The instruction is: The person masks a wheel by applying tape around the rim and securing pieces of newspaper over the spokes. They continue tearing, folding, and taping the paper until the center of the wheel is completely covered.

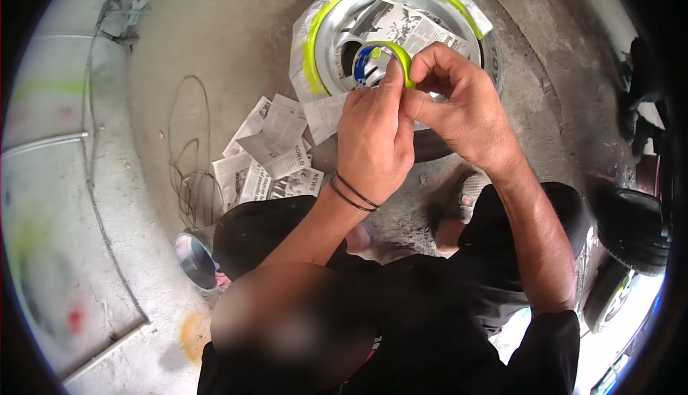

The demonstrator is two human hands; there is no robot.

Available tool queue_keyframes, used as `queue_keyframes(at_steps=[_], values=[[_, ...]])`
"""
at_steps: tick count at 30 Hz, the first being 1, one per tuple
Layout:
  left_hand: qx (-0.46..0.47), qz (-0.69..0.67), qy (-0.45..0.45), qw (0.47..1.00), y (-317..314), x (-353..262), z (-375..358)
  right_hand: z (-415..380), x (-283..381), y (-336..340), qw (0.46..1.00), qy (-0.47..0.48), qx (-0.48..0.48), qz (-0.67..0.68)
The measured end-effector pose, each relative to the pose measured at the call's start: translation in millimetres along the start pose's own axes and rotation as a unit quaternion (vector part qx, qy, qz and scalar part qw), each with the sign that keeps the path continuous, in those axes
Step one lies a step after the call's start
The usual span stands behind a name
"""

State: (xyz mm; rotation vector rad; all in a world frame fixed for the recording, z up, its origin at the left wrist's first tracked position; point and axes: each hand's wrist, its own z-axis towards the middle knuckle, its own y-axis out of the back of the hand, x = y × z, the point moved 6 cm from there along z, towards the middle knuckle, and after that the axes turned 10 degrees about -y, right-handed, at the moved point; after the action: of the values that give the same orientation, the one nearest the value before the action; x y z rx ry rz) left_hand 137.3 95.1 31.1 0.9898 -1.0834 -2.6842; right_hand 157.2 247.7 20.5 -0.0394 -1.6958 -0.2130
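Roll: a roll (pixel 404 59) of yellow-green tape with a blue inner face is held up above the near part of the wheel (pixel 326 58); its lower edge is partly covered by the left thumb.
Left hand: by the left hand (pixel 374 140) the roll is gripped from below, fingers clamped on it, thumb laid along the near side.
Right hand: the right hand (pixel 462 115) is placed just beside the roll's right edge, with index finger and thumb bent toward it; whether tape is pinched between those fingers cannot be told.
Wheel: its edge is ringed by yellow-green tape and pale sheeting (pixel 300 47); printed paper (pixel 433 41) is laid inside.
Floor: newspapers (pixel 276 144) are spread left of the wheel, near a loosely looped wire (pixel 192 180).
Left knee: a can (pixel 193 259) is seen just beside it.
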Motion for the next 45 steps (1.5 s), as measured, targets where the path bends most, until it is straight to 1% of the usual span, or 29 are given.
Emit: queue_keyframes(at_steps=[1,2,4,6,8,10,11,13,15,17,18,20,21,23,24,25,27,28,30,31,33,35,37,38,40,41,43,44,45], values=[[-0.002,-0.019,0.005,1.000,0.1,2.5,-1.8,-1.4,0.4,-1.2,0.999,0.004,-0.012,-0.032],[-0.003,-0.039,0.012,0.999,0.3,4.5,-2.9,-1.9,1.5,-4.0,0.999,0.005,-0.012,-0.030],[-0.005,-0.037,0.012,0.999,1.6,3.3,-3.5,-3.6,5.7,-5.0,0.999,0.027,-0.045,0.013],[-0.008,-0.037,0.012,0.999,1.2,3.4,-4.5,-3.4,7.8,-4.5,0.999,0.032,-0.041,0.015],[-0.024,-0.029,-0.011,0.999,1.2,2.9,-6.1,-1.8,7.0,-3.3,0.998,0.036,-0.037,0.019],[-0.019,-0.025,-0.002,0.999,0.4,3.3,-4.1,-3.4,3.4,-3.0,0.998,0.057,-0.041,0.002],[-0.012,-0.022,0.010,1.000,-0.1,2.2,-8.3,-9.0,1.3,-4.1,0.998,0.049,-0.038,0.005],[-0.017,-0.017,-0.006,1.000,-3.5,4.7,-8.3,-7.4,0.0,-2.3,0.996,-0.004,-0.034,-0.084],[-0.020,-0.012,-0.018,1.000,-3.9,2.4,-9.1,-8.7,-1.1,-5.7,0.998,0.005,-0.044,-0.051],[-0.004,-0.039,0.018,0.999,-5.7,2.8,-5.4,-8.7,2.2,-3.0,0.994,0.024,-0.089,0.054],[-0.005,-0.039,0.018,0.999,-5.9,2.7,-6.1,-7.9,1.1,-1.8,0.994,0.024,-0.089,0.054],[-0.008,-0.017,0.004,1.000,-7.3,1.0,-7.8,-5.7,-3.4,-1.2,0.998,0.008,-0.040,0.055],[-0.006,-0.020,0.000,1.000,-7.2,0.3,-8.1,-7.0,-4.0,1.0,0.997,0.009,-0.045,0.054],[0.003,-0.036,0.018,0.999,-7.2,2.5,-9.5,-8.6,-5.7,-1.8,0.999,-0.005,-0.029,-0.033],[-0.005,-0.032,0.002,0.999,-6.7,1.4,-7.8,-10.2,-4.0,-2.1,0.998,-0.005,-0.036,-0.045],[-0.004,-0.032,0.001,0.999,-6.9,0.7,-6.6,-11.5,-2.1,-3.3,0.998,-0.005,-0.038,-0.044],[-0.009,-0.010,0.000,1.000,-4.1,-1.3,-3.6,-14.4,5.3,-1.5,0.996,0.025,-0.082,-0.005],[-0.010,-0.010,-0.001,1.000,-3.7,0.0,-3.7,-14.2,5.3,-4.4,0.996,0.026,-0.082,-0.005],[-0.011,-0.025,0.019,0.999,-4.0,5.9,-4.9,-14.9,5.7,-9.2,0.993,0.068,-0.076,0.056],[-0.011,-0.026,0.016,0.999,-4.2,5.8,-4.6,-15.1,4.9,-9.4,0.993,0.070,-0.078,0.055],[-0.017,0.015,0.009,1.000,-2.4,3.8,-5.5,-14.8,0.3,-12.5,0.996,0.049,-0.062,0.030],[-0.014,0.012,0.010,1.000,-2.1,4.0,-5.3,-14.2,-2.3,-10.0,0.997,0.043,-0.066,0.020],[0.019,0.028,0.019,0.999,-1.8,5.6,-6.1,-13.5,-2.8,-6.9,0.998,0.038,-0.046,0.009],[0.018,0.028,0.020,0.999,2.5,7.5,-3.7,-10.9,-3.0,-0.3,0.998,0.038,-0.045,0.008],[0.061,-0.047,-0.019,0.997,8.6,2.4,3.0,-5.8,-6.0,8.1,0.999,-0.020,0.005,0.028],[0.060,-0.047,-0.018,0.997,13.2,0.4,4.9,-7.4,-1.7,10.5,0.999,-0.020,0.006,0.027],[0.096,-0.068,-0.012,0.993,15.4,-3.4,5.7,-12.1,13.2,14.1,0.996,0.019,-0.024,-0.087],[0.095,-0.068,-0.011,0.993,17.0,-2.7,5.0,-11.4,12.4,13.1,0.996,0.019,-0.023,-0.087],[0.107,-0.061,-0.013,0.992,17.5,-2.6,3.1,-12.8,17.6,10.5,0.986,0.080,-0.036,-0.140]])
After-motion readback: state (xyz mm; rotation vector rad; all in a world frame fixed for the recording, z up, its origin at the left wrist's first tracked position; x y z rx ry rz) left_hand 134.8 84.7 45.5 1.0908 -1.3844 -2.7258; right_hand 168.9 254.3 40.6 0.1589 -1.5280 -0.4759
